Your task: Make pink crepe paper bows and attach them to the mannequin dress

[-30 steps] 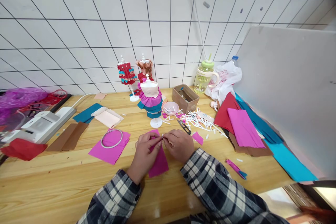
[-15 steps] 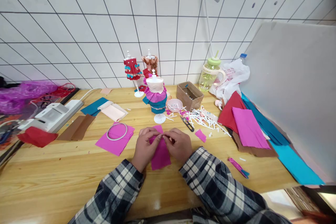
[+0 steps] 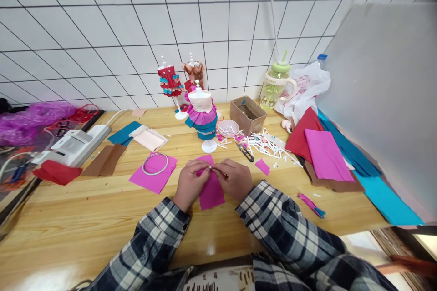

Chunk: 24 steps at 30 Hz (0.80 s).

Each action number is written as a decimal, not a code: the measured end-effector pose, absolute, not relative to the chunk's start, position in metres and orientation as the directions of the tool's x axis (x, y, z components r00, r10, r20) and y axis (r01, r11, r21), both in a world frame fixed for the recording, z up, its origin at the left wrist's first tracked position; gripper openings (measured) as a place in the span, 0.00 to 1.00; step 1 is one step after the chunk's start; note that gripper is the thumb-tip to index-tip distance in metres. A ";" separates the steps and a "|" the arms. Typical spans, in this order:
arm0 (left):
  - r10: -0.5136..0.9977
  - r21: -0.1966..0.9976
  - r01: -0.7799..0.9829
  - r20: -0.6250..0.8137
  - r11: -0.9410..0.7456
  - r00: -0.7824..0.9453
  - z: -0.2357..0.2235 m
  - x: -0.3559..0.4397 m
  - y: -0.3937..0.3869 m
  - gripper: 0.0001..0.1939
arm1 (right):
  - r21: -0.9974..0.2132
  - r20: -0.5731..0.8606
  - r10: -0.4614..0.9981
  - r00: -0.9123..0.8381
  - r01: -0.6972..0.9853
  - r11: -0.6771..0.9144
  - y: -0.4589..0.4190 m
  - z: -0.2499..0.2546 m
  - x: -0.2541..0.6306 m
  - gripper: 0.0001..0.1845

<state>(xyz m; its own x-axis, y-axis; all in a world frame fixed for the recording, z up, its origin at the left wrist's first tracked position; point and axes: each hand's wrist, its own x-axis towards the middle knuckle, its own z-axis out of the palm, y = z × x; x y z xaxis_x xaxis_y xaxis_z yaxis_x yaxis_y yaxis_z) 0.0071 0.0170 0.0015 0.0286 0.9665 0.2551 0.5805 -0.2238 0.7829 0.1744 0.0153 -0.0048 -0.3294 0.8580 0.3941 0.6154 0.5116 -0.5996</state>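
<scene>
My left hand [image 3: 190,183] and my right hand [image 3: 236,179] meet over a magenta paper strip [image 3: 210,189] lying on the wooden table [image 3: 102,209]. Both hands pinch the strip's upper part, with a tiny white bit between the fingertips that I cannot make out. Behind the hands stands a small white mannequin [image 3: 202,113] dressed in magenta and teal ruffles. Small black scissors [image 3: 245,151] lie just beyond my right hand.
A magenta sheet with a white ring [image 3: 154,163] lies to the left. Farther off are two more dressed mannequins [image 3: 170,82], a cardboard box [image 3: 247,115], a pink dish [image 3: 228,127], white paper scraps [image 3: 269,148], a green bottle [image 3: 276,84], stacked coloured sheets [image 3: 327,157] and a white power strip [image 3: 73,145].
The camera has tilted and shifted a little, so the table sits higher in view. My hands stay together pinching the magenta strip, with only slight finger movement.
</scene>
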 end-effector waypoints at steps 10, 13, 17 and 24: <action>0.968 0.765 0.599 0.238 -0.236 0.077 0.002 0.009 0.015 0.12 | -0.640 0.333 0.899 -0.284 0.632 0.437 0.022 -0.004 0.178 0.12; 0.973 0.795 0.568 0.223 -0.213 0.053 0.001 0.008 0.014 0.12 | -0.639 0.342 0.895 -0.287 0.627 0.445 0.022 -0.003 0.178 0.12; 0.971 0.787 0.577 0.232 -0.220 0.053 0.000 0.008 0.016 0.11 | -0.644 0.343 0.896 -0.281 0.624 0.443 0.021 -0.002 0.177 0.12; 0.932 0.626 0.704 0.327 -0.336 0.154 0.001 0.009 0.018 0.08 | -0.720 0.327 0.920 -0.214 0.575 0.389 0.022 -0.003 0.175 0.09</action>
